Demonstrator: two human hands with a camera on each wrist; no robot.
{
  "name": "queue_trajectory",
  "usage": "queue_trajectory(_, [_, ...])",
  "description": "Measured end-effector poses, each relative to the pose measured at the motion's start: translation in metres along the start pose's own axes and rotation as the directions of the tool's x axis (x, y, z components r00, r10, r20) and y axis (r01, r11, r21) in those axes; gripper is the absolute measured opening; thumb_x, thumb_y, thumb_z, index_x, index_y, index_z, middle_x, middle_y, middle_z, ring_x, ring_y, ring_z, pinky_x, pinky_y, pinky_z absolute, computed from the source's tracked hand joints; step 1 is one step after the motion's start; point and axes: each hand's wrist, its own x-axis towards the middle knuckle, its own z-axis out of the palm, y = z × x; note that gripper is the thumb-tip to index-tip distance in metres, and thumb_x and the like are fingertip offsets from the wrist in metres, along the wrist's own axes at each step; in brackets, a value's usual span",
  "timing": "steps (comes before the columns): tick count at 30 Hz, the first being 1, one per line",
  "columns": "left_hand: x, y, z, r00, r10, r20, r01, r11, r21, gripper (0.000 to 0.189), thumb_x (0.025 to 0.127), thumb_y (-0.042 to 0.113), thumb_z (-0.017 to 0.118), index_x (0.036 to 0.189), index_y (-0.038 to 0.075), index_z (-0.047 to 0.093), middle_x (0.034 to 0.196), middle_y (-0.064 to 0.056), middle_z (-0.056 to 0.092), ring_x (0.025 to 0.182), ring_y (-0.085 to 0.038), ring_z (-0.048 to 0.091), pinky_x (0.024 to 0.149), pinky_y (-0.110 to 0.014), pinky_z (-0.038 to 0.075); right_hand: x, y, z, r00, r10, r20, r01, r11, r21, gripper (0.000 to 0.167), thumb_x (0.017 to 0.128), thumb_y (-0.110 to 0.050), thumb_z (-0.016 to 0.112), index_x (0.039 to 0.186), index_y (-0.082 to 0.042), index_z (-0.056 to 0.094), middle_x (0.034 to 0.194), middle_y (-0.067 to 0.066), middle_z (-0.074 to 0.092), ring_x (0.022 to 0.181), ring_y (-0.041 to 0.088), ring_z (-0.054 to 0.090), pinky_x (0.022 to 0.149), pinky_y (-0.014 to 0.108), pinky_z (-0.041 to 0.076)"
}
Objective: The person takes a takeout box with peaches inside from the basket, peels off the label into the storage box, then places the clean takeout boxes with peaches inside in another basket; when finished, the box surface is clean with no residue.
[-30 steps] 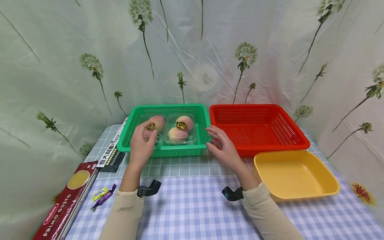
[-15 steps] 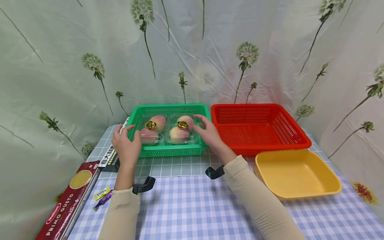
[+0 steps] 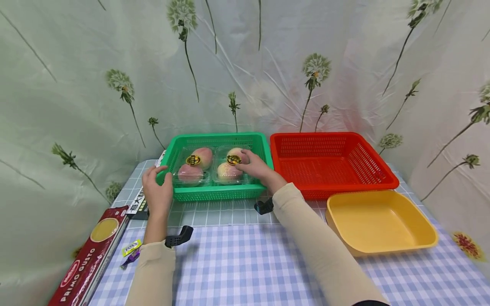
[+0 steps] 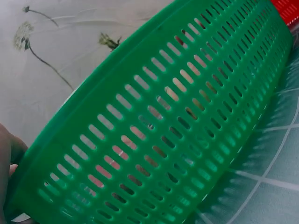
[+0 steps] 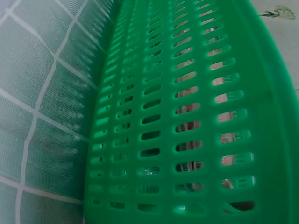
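Note:
A green basket (image 3: pixel 220 194) stands at the back of the table. Inside lie two clear plastic boxes of peaches, a left box (image 3: pixel 192 165) and a right box (image 3: pixel 229 182), each with a black-and-yellow sticker. My left hand (image 3: pixel 156 193) holds the basket's front left corner, thumb and fingers around the rim. The left wrist view catches only part of the hand beside that rim. Over the right box is my right hand (image 3: pixel 264 171), its thumb and fingers parted above the lid's right side. Whether they touch the lid is unclear. The right wrist view shows just the basket wall.
Right of the green basket is a red basket (image 3: pixel 333 187), with a yellow tub (image 3: pixel 383 225) in front. Along the left edge lie a red pasta pack (image 3: pixel 89 255), a black-and-white pasta pack (image 3: pixel 138 208), a yellow candy (image 3: pixel 132 247) and a purple candy (image 3: pixel 131 258).
My left hand has moved left, from above the left peach box to the basket's corner. My right hand has moved left from the basket's right rim to over the right box.

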Motion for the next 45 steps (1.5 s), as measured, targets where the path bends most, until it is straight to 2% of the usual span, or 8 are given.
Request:
queue_trajectory(6, [0.004,-0.011,0.000,0.997,-0.075,0.003,0.075,0.995,-0.068,0.032,0.098,0.018,0.055,0.127,0.008,0.065,0.142,-0.013,0.057,0.131,-0.028,0.050,0.101,-0.039,0.040,0.003,-0.001,0.005,0.998,0.053,-0.027,-0.052,0.998,0.033,0.073,0.095,-0.021,0.064,0.154,-0.004,0.024,0.155,0.015,0.038,0.143,0.029,0.037,0.121,0.044,0.029])
queue_trajectory(10, [0.004,-0.014,0.001,0.994,-0.108,0.007,0.109,0.986,-0.129,0.032,0.098,0.018,0.055,0.127,0.009,0.065,0.140,-0.012,0.059,0.125,-0.024,0.052,0.088,-0.025,0.036,0.002,-0.002,0.007,0.996,0.081,-0.030,-0.080,0.996,0.035,0.067,0.095,-0.020,0.064,0.149,-0.003,0.028,0.148,0.018,0.043,0.137,0.030,0.040,0.119,0.045,0.031])
queue_trajectory(21, [-0.001,-0.018,0.007,0.993,-0.104,-0.057,0.092,0.979,-0.184,0.028,0.097,0.011,0.052,0.120,0.004,0.068,0.136,-0.013,0.062,0.133,-0.026,0.051,0.106,-0.043,0.038,0.002,0.004,0.009,0.989,0.015,-0.144,-0.013,1.000,0.013,0.078,0.095,-0.016,0.061,0.159,-0.019,0.016,0.163,0.017,0.023,0.150,0.033,0.026,0.116,0.051,0.034])
queue_trajectory(29, [-0.001,-0.016,0.007,0.993,-0.100,-0.066,0.086,0.978,-0.188,0.028,0.096,0.009,0.052,0.118,0.002,0.067,0.133,-0.016,0.063,0.129,-0.027,0.053,0.104,-0.042,0.039,-0.001,0.001,0.005,0.994,-0.032,-0.106,0.035,0.999,0.028,0.076,0.099,-0.024,0.062,0.159,-0.034,0.017,0.164,0.011,0.012,0.151,0.033,0.020,0.119,0.053,0.030])
queue_trajectory(34, [0.000,-0.015,0.006,0.992,-0.105,-0.067,0.092,0.980,-0.179,0.028,0.097,0.011,0.053,0.119,0.004,0.067,0.133,-0.015,0.063,0.127,-0.026,0.054,0.096,-0.032,0.039,0.000,0.001,0.005,0.999,-0.014,-0.048,0.017,0.998,0.063,0.066,0.099,-0.024,0.063,0.155,-0.038,0.030,0.159,0.012,0.013,0.144,0.035,0.029,0.097,0.050,0.052])
queue_trajectory(37, [0.000,-0.015,0.006,0.992,-0.108,-0.064,0.095,0.980,-0.177,0.028,0.097,0.011,0.052,0.119,0.004,0.067,0.133,-0.013,0.063,0.125,-0.025,0.055,0.091,-0.026,0.037,0.000,0.001,0.006,0.999,0.006,-0.045,-0.003,0.997,0.071,0.060,0.098,-0.024,0.064,0.151,-0.038,0.040,0.156,0.011,0.017,0.130,0.028,0.038,0.079,0.040,0.058])
queue_trajectory(40, [0.000,-0.014,0.007,0.993,-0.107,-0.059,0.095,0.981,-0.170,0.028,0.097,0.011,0.051,0.120,0.004,0.067,0.134,-0.013,0.062,0.126,-0.025,0.054,0.091,-0.026,0.036,-0.004,-0.001,0.005,0.996,0.021,-0.087,-0.014,0.996,0.085,0.060,0.096,-0.019,0.063,0.150,-0.035,0.045,0.155,0.011,0.025,0.095,0.021,0.049,0.067,0.031,0.052])
queue_trajectory(45, [-0.001,-0.014,0.009,0.991,-0.118,-0.069,0.106,0.982,-0.154,0.028,0.097,0.012,0.052,0.119,0.006,0.067,0.134,-0.012,0.063,0.123,-0.025,0.055,0.090,-0.028,0.036,-0.010,-0.005,0.003,0.991,0.025,-0.131,-0.009,0.993,0.121,0.066,0.092,-0.006,0.057,0.152,-0.031,0.043,0.154,0.008,0.038,0.052,0.015,0.035,0.056,0.028,0.039])
